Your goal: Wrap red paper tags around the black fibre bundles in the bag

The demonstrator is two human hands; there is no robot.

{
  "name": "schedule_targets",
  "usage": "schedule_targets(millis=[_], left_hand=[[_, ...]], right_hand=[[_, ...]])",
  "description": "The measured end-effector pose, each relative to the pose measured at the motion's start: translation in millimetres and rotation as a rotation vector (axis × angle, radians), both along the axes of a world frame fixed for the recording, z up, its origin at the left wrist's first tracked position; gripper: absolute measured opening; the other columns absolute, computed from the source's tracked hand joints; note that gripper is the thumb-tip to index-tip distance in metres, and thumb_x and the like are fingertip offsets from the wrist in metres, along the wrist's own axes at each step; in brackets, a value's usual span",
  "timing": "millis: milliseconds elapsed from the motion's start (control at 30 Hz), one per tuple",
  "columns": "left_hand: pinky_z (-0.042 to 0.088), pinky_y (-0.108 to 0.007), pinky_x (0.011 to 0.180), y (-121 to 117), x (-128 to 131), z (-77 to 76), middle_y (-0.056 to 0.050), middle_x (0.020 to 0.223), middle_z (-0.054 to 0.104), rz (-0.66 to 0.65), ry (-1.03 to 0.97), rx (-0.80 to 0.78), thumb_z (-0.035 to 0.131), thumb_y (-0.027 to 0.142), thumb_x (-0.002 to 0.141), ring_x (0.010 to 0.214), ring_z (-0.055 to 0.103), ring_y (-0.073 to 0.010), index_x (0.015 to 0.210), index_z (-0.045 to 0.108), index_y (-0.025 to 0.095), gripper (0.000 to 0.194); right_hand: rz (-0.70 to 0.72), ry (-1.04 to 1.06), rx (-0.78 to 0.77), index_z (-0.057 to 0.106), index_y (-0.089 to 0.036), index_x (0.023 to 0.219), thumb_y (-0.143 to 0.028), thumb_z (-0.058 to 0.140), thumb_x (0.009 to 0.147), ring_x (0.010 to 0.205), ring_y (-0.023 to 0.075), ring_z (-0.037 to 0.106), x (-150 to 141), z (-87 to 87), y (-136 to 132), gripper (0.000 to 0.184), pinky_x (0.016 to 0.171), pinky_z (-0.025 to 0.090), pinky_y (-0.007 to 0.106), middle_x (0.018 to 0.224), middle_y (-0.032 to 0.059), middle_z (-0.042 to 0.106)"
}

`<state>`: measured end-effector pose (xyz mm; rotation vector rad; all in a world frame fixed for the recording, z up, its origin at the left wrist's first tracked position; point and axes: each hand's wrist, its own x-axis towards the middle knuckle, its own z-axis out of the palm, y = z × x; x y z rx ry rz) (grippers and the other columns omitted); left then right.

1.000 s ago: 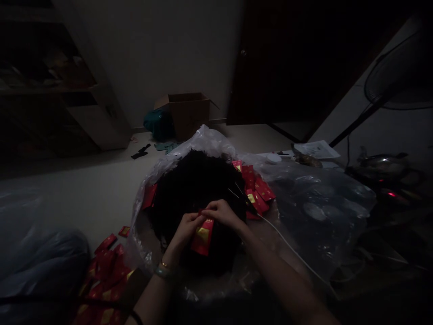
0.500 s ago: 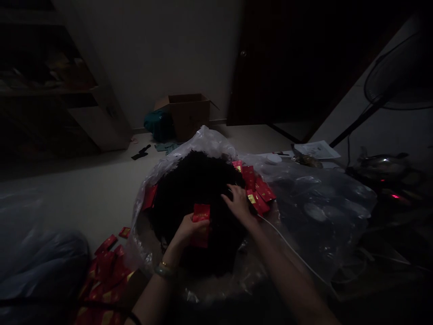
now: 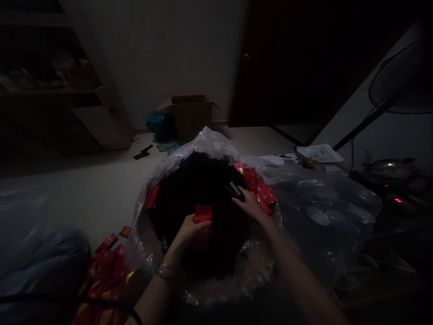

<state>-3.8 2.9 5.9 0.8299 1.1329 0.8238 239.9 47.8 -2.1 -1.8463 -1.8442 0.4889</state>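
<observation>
A heap of black, wiry loose stuff (image 3: 199,176), perhaps tea leaves, fills a clear plastic bag (image 3: 209,140) whose rim is folded open. My left hand (image 3: 186,232) grips a small red packet (image 3: 203,213) with gold print over the front of the heap, thumb across its face. At the heap's right side, my right hand (image 3: 252,203) is closed on a dark tool with pale strips (image 3: 234,188); darkness hides its exact kind. More red packets (image 3: 267,192) lie just beyond that hand, along the bag's right edge. Another red packet (image 3: 151,197) rests at the left edge.
Many red packets (image 3: 108,271) are piled on the floor at lower left, beside a dark bundle under plastic (image 3: 50,257). Clear plastic sheeting (image 3: 321,203) spreads to the right. Behind stand an open cardboard box (image 3: 192,117) and a fan (image 3: 395,81). The room is dim.
My right hand has shifted slightly right and down, and the tool's pale strips now show in it. The left hand still holds the red packet in nearly the same place.
</observation>
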Motion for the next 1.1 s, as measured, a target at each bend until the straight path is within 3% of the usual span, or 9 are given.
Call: schedule_targets(millis=[133,267,433,633,933,1100], left_hand=[[0.047,-0.024,0.053,0,-1,-5.8,-0.003,0.063,0.068,-0.04,0.026,0.034,0.085,0.029,0.046,0.053,0.061,-0.0145,0.076,0.066,0.01,0.04],[0.047,-0.024,0.054,0,-1,-7.2,-0.002,0.062,0.068,-0.088,0.033,0.058,0.085,0.028,0.046,0.054,0.06,-0.014,0.076,0.067,0.01,0.038],[0.046,-0.024,0.054,-1,0,-6.5,-0.002,0.062,0.067,-0.083,0.054,0.082,0.084,0.028,0.047,0.054,0.059,-0.0131,0.076,0.068,0.01,0.037],[0.044,-0.023,0.054,-1,0,-5.7,-0.002,0.063,0.067,-0.098,0.099,0.091,0.082,0.028,0.049,0.054,0.057,-0.0125,0.077,0.068,0.01,0.036],[0.046,-0.026,0.062,3,-4,-10.7,-0.006,0.071,0.071,-0.019,0.098,0.147,0.08,0.038,0.052,0.064,0.063,-0.018,0.076,0.07,0.01,0.039],[0.047,-0.026,0.066,4,-2,-1.8,-0.006,0.079,0.071,0.078,0.077,0.21,0.075,0.044,0.058,0.071,0.063,-0.0189,0.082,0.07,0.012,0.041]], right_hand=[[0.435,0.271,-0.182,0.055,-0.019,0.125,-0.042,0.06,0.078,0.104,0.0238,0.061,-26,33.0,-16,0.053,0.088,0.048,0.035,0.121,0.0071,0.063],[0.621,0.248,-0.209,0.06,-0.018,0.12,-0.036,0.056,0.082,0.101,0.0245,0.062,-55,51.2,-23,0.043,0.086,0.047,0.034,0.114,0.0074,0.067],[0.608,0.108,-0.193,0.065,-0.019,0.112,-0.027,0.05,0.086,0.091,0.0221,0.065,-67,56.3,-23,0.031,0.078,0.047,0.029,0.105,0.0064,0.07],[0.58,0.016,-0.164,0.065,-0.021,0.111,-0.025,0.048,0.087,0.093,0.0208,0.064,-68,55.6,-26,0.029,0.079,0.045,0.027,0.105,0.0058,0.07],[0.557,-0.057,-0.138,0.062,-0.02,0.116,-0.029,0.049,0.087,0.102,0.0237,0.063,-74,54.5,-31,0.033,0.084,0.046,0.031,0.113,0.009,0.067],[0.559,-0.069,-0.136,0.063,-0.022,0.116,-0.028,0.048,0.088,0.102,0.0227,0.063,-72,55.7,-31,0.032,0.085,0.046,0.031,0.112,0.0077,0.067]])
